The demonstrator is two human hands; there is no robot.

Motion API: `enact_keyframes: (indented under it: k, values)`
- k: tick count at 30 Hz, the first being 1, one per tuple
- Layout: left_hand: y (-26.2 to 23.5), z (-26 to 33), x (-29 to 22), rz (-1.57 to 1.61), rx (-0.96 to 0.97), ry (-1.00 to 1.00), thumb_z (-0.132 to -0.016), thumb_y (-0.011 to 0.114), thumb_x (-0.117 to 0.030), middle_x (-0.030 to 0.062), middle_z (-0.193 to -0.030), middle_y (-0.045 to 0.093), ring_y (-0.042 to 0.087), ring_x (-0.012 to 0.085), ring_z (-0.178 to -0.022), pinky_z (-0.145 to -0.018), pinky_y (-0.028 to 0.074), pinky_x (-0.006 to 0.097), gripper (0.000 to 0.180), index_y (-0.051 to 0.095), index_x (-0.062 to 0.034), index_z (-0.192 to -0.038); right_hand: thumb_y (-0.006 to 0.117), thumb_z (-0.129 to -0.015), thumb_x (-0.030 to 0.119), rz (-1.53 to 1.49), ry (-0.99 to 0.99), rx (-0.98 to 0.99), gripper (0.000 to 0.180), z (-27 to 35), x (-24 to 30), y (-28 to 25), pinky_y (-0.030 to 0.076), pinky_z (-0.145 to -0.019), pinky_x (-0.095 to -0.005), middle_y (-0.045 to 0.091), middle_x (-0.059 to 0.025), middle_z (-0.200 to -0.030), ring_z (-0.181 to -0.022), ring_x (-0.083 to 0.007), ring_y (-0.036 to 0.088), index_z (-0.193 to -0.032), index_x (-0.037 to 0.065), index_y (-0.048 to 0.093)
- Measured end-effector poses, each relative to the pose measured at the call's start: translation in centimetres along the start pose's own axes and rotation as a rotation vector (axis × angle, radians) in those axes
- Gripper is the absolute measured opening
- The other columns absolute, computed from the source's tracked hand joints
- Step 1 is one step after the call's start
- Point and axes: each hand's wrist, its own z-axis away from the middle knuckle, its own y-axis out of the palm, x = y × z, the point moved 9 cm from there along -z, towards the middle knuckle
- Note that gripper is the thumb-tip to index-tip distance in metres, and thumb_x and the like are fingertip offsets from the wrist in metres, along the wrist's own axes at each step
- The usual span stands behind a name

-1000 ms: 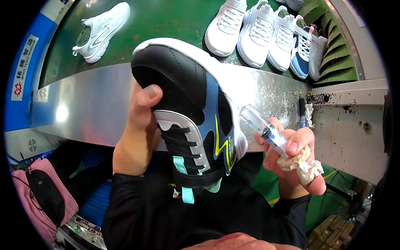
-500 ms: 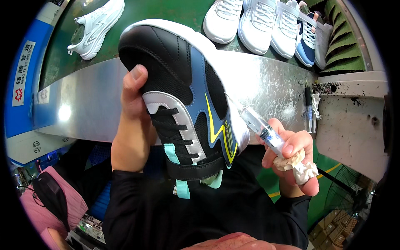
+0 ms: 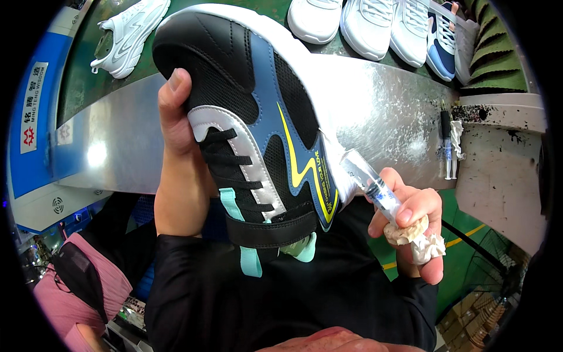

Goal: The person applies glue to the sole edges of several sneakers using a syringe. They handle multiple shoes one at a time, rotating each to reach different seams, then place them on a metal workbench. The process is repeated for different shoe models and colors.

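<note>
A black and blue sneaker (image 3: 274, 141) with yellow trim, a white sole and mint tabs is held up over the metal ledge, its toe pointing to the upper left. My left hand (image 3: 179, 111) grips it around the forefoot, thumb on the upper; the other fingers are hidden behind it. In my right hand (image 3: 419, 205) is a clear syringe (image 3: 375, 188), aimed at the sole edge near the heel. Whether its tip touches the sole I cannot tell. Crumpled white tissue (image 3: 428, 249) is also pinched among the right fingers.
Beyond the metal ledge (image 3: 387, 111) lies a green surface with several white shoes (image 3: 368, 29), a blue and white shoe (image 3: 441, 44) and a lone white shoe (image 3: 128, 40). A second syringe (image 3: 447, 144) lies at right. A person in pink (image 3: 88, 278) is at lower left.
The sneaker and my left hand have shifted up and a little left in view. My right hand keeps the syringe close to the sole edge. The background has shifted slightly.
</note>
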Motion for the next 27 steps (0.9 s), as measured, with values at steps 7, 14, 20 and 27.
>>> enact_keyframes:
  k: [7,14,20,27]
  values:
    - [-0.7,-0.4,0.0,0.025,0.033,-0.004,-0.088,0.056,-0.030,0.0162,-0.115,0.061,0.062,0.0260,-0.101,-0.089,0.050,0.037,0.047,0.051,0.0038,-0.121,0.071,-0.067,0.064,-0.019,-0.007,0.077,0.069,0.9,-0.6,-0.2,0.028,-0.092,-0.0415,0.065,-0.0132,-0.081,-0.097,-0.0257,0.043,-0.111,0.014,0.050]
    - [-2.6,-1.8,-0.1,-0.020,-0.007,-0.061,-0.088,0.054,-0.035,0.0135,-0.105,0.062,0.062,0.0237,-0.091,-0.081,0.051,0.036,0.042,0.055,0.0002,-0.111,0.072,-0.068,0.062,-0.069,0.069,-0.022,0.064,3.9,-1.4,-0.4,0.029,-0.093,-0.0436,0.066,-0.0124,-0.082,-0.092,-0.0244,0.045,-0.108,0.014,0.057]
    - [-5.0,-1.8,0.3,-0.024,0.020,-0.248,-0.088,0.053,-0.042,0.0115,-0.091,0.065,0.064,0.0211,-0.076,-0.068,0.054,0.034,0.041,0.060,-0.0031,-0.097,0.072,-0.063,0.065,-0.073,-0.072,-0.093,0.074,6.0,-1.7,-0.5,0.035,-0.067,-0.0282,0.065,-0.0074,-0.087,-0.075,-0.0177,0.047,-0.104,0.003,0.062]
    - [-5.5,-2.4,0.8,-0.060,-0.025,-0.294,-0.088,0.052,-0.044,0.0102,-0.084,0.067,0.066,0.0198,-0.069,-0.062,0.056,0.033,0.040,0.063,-0.0048,-0.090,0.070,-0.065,0.066,-0.041,-0.105,-0.113,0.074,7.5,-2.4,-0.9,0.035,-0.067,-0.0279,0.065,-0.0068,-0.089,-0.073,-0.0169,0.046,-0.105,0.004,0.062]
